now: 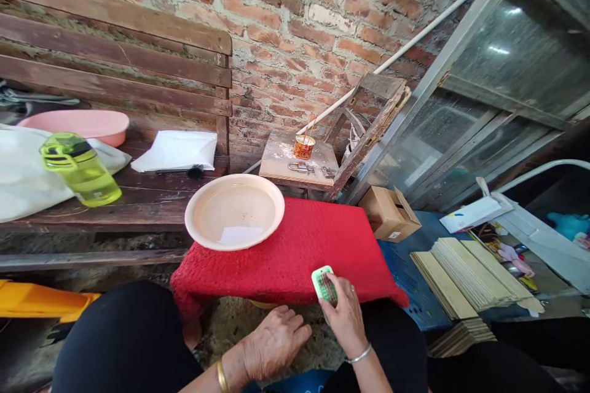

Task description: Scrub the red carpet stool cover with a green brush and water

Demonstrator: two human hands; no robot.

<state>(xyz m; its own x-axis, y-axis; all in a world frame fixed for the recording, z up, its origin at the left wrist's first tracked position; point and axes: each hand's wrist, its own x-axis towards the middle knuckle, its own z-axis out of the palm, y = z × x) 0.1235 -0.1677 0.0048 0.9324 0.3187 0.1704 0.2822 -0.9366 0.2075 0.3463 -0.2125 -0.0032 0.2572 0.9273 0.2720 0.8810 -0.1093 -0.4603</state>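
Note:
My right hand [343, 313] grips a small light-green scrubbing brush [319, 282], its dark bristles partly showing between the fingers. It is over the front edge of a red cloth [332, 239] spread on a low table. A silver bangle circles that wrist. Just left of it, my left hand [279, 344] hangs above the gap between my knees, back upward, with curled fingers and nothing seen in them. A gold bangle is on the left wrist. On the cloth's back left corner stands a wide pale basin [235, 184] with what looks like shallow water and a whitish patch inside.
A wooden bench [152, 196] at left bears a green water bottle [87, 172], a pink tub [83, 123] and a white package [177, 150]. Behind the cloth, a stool [271, 166] holds a red-gold can [304, 146] and padlocks. A cardboard box [389, 212] and stacked strips [479, 276] lie right.

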